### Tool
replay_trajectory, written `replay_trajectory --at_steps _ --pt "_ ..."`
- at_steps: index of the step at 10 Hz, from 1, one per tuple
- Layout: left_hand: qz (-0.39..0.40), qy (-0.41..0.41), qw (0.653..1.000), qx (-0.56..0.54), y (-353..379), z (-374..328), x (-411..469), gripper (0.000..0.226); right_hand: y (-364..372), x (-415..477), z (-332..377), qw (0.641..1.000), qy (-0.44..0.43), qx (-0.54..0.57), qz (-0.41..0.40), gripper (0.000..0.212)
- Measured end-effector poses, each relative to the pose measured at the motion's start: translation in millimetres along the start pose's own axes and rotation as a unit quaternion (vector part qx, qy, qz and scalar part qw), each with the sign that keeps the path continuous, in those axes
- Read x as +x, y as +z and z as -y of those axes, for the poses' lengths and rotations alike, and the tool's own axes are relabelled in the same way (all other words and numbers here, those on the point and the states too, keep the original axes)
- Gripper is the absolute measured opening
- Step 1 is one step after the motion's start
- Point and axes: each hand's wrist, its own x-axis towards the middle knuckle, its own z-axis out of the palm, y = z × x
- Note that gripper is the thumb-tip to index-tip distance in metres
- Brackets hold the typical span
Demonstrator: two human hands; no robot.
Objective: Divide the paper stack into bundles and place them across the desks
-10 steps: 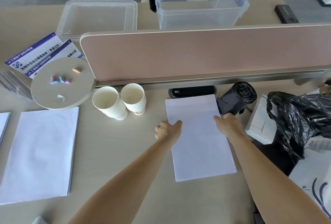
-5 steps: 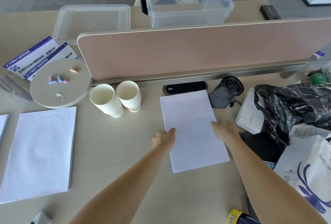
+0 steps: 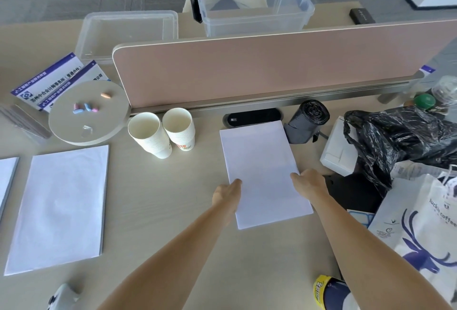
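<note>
A thin bundle of white paper lies flat on the desk, its far end by the black socket panel. My left hand presses against its left edge with curled fingers and a fingertip on the sheet. My right hand holds its right edge, thumb on top. A thicker paper stack lies at the left, and the edge of another stack shows at the far left.
Two stacks of paper cups stand left of the bundle. A roll of black bags, a white box, a black plastic bag and a printed paper bag crowd the right. A pink divider closes the back; a round disc lies at the left.
Both hands have slid back toward me along the bundle's side edges, from its upper third to its lower half. The bundle has stayed flat in the same place on the desk.
</note>
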Motion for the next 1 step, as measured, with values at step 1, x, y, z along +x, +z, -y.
replay_trajectory --at_steps 1 --pt "0.02 0.0 1.0 0.019 -6.8 -3.4 2.6 0.029 -4.6 -1.0 -1.8 1.0 -0.01 -0.003 0.004 0.038"
